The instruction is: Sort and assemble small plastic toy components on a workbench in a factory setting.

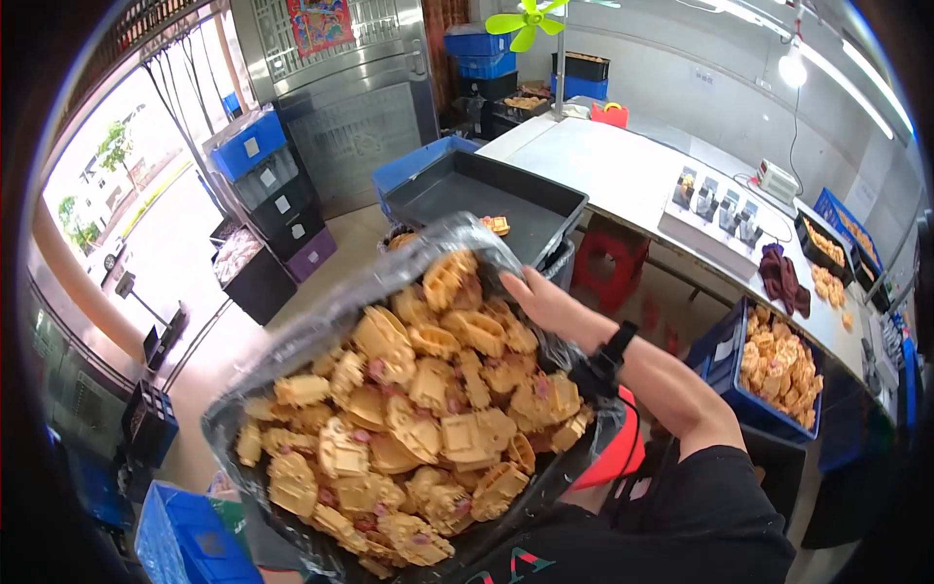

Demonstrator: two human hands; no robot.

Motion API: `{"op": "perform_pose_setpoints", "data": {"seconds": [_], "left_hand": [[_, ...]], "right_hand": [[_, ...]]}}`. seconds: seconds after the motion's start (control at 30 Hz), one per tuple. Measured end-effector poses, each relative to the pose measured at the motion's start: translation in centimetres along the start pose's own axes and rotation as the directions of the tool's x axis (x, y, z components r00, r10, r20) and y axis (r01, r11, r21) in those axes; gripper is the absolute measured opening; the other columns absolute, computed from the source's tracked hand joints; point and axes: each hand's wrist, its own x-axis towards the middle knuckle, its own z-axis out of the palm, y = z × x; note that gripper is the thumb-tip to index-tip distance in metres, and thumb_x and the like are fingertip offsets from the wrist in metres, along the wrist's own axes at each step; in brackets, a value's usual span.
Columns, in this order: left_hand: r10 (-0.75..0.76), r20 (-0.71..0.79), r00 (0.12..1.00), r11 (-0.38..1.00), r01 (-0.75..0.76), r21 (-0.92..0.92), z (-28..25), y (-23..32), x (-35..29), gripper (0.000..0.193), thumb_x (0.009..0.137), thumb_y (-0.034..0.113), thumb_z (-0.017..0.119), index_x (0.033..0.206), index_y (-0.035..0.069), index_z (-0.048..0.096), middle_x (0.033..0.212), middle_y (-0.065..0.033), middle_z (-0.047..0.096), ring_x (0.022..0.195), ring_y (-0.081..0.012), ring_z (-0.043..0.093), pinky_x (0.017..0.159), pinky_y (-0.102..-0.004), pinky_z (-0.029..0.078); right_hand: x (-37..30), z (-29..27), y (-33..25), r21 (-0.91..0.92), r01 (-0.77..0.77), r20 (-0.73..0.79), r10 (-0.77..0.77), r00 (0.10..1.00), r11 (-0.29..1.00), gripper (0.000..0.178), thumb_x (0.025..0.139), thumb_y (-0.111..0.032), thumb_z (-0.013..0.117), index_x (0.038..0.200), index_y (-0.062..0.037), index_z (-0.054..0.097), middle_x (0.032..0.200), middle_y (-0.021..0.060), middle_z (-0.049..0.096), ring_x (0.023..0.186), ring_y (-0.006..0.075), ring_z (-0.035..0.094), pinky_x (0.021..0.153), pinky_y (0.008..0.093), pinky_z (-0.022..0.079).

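A crate lined with clear plastic film [321,326] is held tilted close in front of me. It is heaped with tan molded plastic parts [418,428], some with small pinkish bits among them. My right hand [545,304] grips the crate's far right rim through the film, and a black band circles that wrist. My left hand is hidden, apparently behind the crate's lower left side. Just beyond the crate stands a black tray [467,195], nearly bare, with one tan part [496,225] near its closest edge.
A white-topped workbench [603,161] runs along the right, bearing a fixture with several metal clamps [715,209] and a dark cloth [783,280]. Below it are a red stool [608,258] and a blue crate of tan parts [778,375]. Stacked bins [282,195] stand left by the metal door.
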Motion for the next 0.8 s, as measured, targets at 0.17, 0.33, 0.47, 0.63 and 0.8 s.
{"op": "perform_pose_setpoints", "data": {"seconds": [0.17,0.33,0.47,0.63,0.8], "left_hand": [[0.001,0.006,1.0,0.999,-0.001,-0.047,-2.8,-7.1,-1.1,0.046,0.101,0.033,0.043,0.138,0.005,0.041,0.131,-0.008,0.052,0.118,-0.0186,0.05,0.099,-0.0333,0.042],[0.057,0.11,0.992,0.996,-0.048,-0.082,-0.2,-6.4,1.0,0.047,0.101,0.033,0.043,0.138,0.005,0.041,0.131,-0.0081,0.052,0.118,-0.0188,0.05,0.099,-0.0334,0.042],[0.079,0.163,0.984,0.994,-0.065,-0.088,0.6,-4.1,1.1,0.047,0.101,0.032,0.043,0.138,0.005,0.041,0.131,-0.0082,0.052,0.119,-0.0189,0.05,0.099,-0.0335,0.042],[0.111,0.213,0.971,0.988,-0.085,-0.129,1.4,-3.7,1.1,0.047,0.101,0.032,0.043,0.139,0.005,0.041,0.131,-0.0083,0.052,0.119,-0.0191,0.049,0.099,-0.0337,0.042],[0.134,0.248,0.959,0.982,-0.095,-0.161,1.2,-3.9,1.3,0.047,0.101,0.032,0.043,0.139,0.005,0.04,0.132,-0.0084,0.051,0.119,-0.0193,0.049,0.099,-0.0338,0.042]], "right_hand": [[-1.4,0.3,-3.4,-0.125,0.083,0.091,-0.072,0.993,0.989,0.062,0.099,-0.048,0.038,0.134,0.0038,0.037,0.117,0.0272,0.056,0.111,0.0326,0.055,0.092,0.0389,0.042],[-0.5,0.2,0.4,-0.167,0.204,-0.04,-0.213,0.976,0.965,0.057,0.1,-0.044,0.038,0.128,0.0048,0.041,0.115,0.0265,0.057,0.109,0.0317,0.056,0.092,0.0385,0.042],[-1.3,0.0,0.4,-0.144,0.204,-0.043,-0.212,0.976,0.968,0.055,0.1,-0.044,0.039,0.124,0.0047,0.043,0.114,0.0265,0.058,0.109,0.0323,0.056,0.09,0.0397,0.042],[-3.1,-0.5,-0.6,-0.166,0.193,-0.098,-0.211,0.973,0.967,0.051,0.1,-0.043,0.04,0.119,0.0045,0.045,0.102,0.0233,0.06,0.098,0.0286,0.058,0.086,0.0384,0.044],[-3.6,-0.1,-1.3,-0.153,0.22,-0.07,-0.232,0.97,0.964,0.053,0.1,-0.041,0.038,0.123,0.0066,0.041,0.109,0.0322,0.059,0.107,0.0422,0.057,0.09,0.044,0.043]]}}
